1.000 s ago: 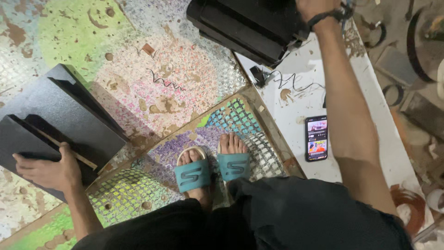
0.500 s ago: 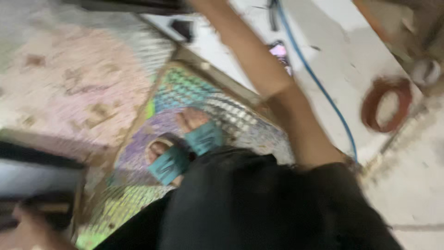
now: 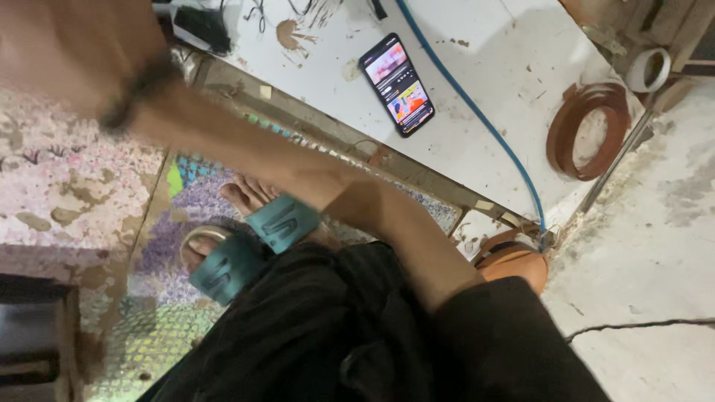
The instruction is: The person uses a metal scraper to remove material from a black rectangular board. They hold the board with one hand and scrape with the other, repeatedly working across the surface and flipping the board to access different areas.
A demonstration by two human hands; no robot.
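Note:
My right arm reaches from the lower middle up to the top left, blurred by motion, with a dark band on the wrist. My right hand (image 3: pixel 59 52) is a brown blur at the frame's corner, and what it holds is unclear. My left hand is out of view. Below the arm are my feet in teal sandals (image 3: pixel 281 222) on a patterned tiled floor (image 3: pixel 67 193). A lit phone (image 3: pixel 397 83) lies face up on a white board (image 3: pixel 477 45) just beyond the arm.
A blue cable (image 3: pixel 488 132) runs across the white board. A coil of brown strip (image 3: pixel 587 131) and a roll of tape (image 3: pixel 646 68) lie at the right. A dark panel (image 3: pixel 30 335) sits at the lower left and a small black object (image 3: pixel 201 26) at the top.
The view has swung right and down. The black case and my left hand on the dark panels have left view. My right arm now crosses toward the top left.

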